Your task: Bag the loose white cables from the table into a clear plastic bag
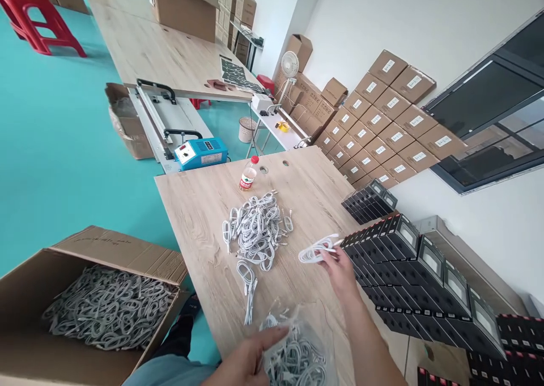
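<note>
My right hand (336,267) is closed on a coiled white cable (314,252) above the right part of the wooden table (199,204). At the bottom centre my left hand (259,355) lies over the edge of a clear plastic bag (300,355) filled with coiled cables; its index finger points right, and what its other fingers hold is hidden. A large pile of coiled white cables (257,230) rests mid-table, with a small bundle (249,289) just below it. Behind the pile stands a red-capped bottle (248,176).
An open cardboard box (106,244) of cables stands at the lower left. Stacked black boxes (408,272) line the table's right side. Beyond the table are a blue device (204,152), a fan (289,64) and stacked cartons (382,119). A red stool (40,17) is at the upper left.
</note>
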Tool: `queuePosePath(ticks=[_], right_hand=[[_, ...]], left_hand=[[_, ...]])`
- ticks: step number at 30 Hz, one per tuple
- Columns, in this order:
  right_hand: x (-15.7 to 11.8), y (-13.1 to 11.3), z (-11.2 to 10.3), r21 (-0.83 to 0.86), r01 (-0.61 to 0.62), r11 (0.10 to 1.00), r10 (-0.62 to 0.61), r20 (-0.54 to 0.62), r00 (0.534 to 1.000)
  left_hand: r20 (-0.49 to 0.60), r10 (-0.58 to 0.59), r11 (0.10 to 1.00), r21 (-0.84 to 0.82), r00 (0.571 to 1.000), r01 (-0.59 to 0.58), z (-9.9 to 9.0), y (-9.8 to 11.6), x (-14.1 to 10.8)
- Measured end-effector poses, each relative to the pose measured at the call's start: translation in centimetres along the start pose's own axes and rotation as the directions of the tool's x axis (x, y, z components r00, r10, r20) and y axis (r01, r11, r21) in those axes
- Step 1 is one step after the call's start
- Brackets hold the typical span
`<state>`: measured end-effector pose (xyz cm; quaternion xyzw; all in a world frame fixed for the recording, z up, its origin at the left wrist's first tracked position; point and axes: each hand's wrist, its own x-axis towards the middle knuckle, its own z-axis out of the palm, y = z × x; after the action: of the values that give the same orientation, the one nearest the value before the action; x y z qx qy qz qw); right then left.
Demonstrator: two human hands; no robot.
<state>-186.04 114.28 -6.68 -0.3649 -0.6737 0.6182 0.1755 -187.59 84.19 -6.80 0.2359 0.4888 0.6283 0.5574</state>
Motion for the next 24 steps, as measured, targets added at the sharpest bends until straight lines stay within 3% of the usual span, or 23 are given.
queuePosePath(ticks=[2, 4, 5, 7, 8, 9, 10, 12, 13, 14, 17, 19, 21, 24], right_hand=[[-3.7, -2.5, -1.5, -0.048, 0.045, 0.998, -0.039, 0.115, 0.993], [-7.9, -4.8, -2.4, -0.286, 0.048, 0.957, 0.058, 0.352, 0.934], [-9.7, -5.9, -2.7, -0.424, 0.068, 0.903, 0.160, 0.479, 0.863], [-11.9, -7.5, -2.7, -0.590, 0.134, 0.796, 0.346, 0.626, 0.699], [-12.0, -8.2, -2.6, -0.615, 0.140, 0.776, 0.406, 0.658, 0.634], [-11.5, -8.6, -2.3, -0.614, 0.113, 0.782, 0.435, 0.666, 0.606], [-10.3, -8.8, -1.8, -0.597, 0.067, 0.800, 0.435, 0.653, 0.620], [-7.0, -7.8, 0.2, -0.567, -0.019, 0.823, 0.400, 0.555, 0.729], [-5.3, -6.6, 1.7, -0.574, -0.006, 0.819, 0.339, 0.476, 0.812], [-3.9, -4.9, 3.6, -0.639, 0.000, 0.770, 0.345, 0.415, 0.842], [-2.3, 2.2, 10.2, -0.858, 0.074, 0.508, 0.527, 0.378, 0.761], [-3.0, 6.9, 13.5, -0.843, 0.057, 0.535, 0.468, 0.353, 0.810], [-3.8, 10.2, 14.5, -0.803, 0.001, 0.595, 0.424, 0.315, 0.849], [-3.3, 12.0, 12.4, -0.761, -0.085, 0.643, 0.430, 0.267, 0.863]], left_hand=[[-0.084, 0.019, 1.000, 0.000, 0.996, -0.019, -0.3, -0.1, 0.3], [-0.153, 0.032, 0.999, -0.009, 0.988, -0.034, -0.3, -0.2, 0.5], [-0.172, 0.037, 0.999, -0.002, 0.984, -0.038, -0.3, -0.1, 0.5], [-0.172, 0.052, 0.998, 0.038, 0.984, -0.046, 0.0, 0.2, 0.4], [-0.145, 0.057, 0.997, 0.068, 0.988, -0.048, 0.1, 0.4, 0.3], [-0.094, 0.059, 0.994, 0.100, 0.994, -0.049, 0.3, 0.5, 0.1], [-0.028, 0.056, 0.990, 0.130, 0.998, -0.052, 0.4, 0.6, 0.0], [0.107, 0.062, 0.980, 0.184, 0.992, -0.081, 0.5, 0.3, -0.2], [0.158, 0.073, 0.971, 0.212, 0.985, -0.106, 0.4, 0.1, -0.3], [0.193, 0.086, 0.960, 0.248, 0.977, -0.133, 0.2, -0.2, -0.3], [0.245, 0.115, 0.913, 0.357, 0.963, -0.200, -0.4, -0.5, -0.5], [0.242, 0.120, 0.911, 0.358, 0.963, -0.203, -0.7, -0.1, -0.7], [0.191, 0.092, 0.952, 0.271, 0.977, -0.142, -0.6, 0.8, -1.2], [0.107, 0.024, 0.994, 0.105, 0.994, -0.036, -0.4, 1.8, -1.8]])
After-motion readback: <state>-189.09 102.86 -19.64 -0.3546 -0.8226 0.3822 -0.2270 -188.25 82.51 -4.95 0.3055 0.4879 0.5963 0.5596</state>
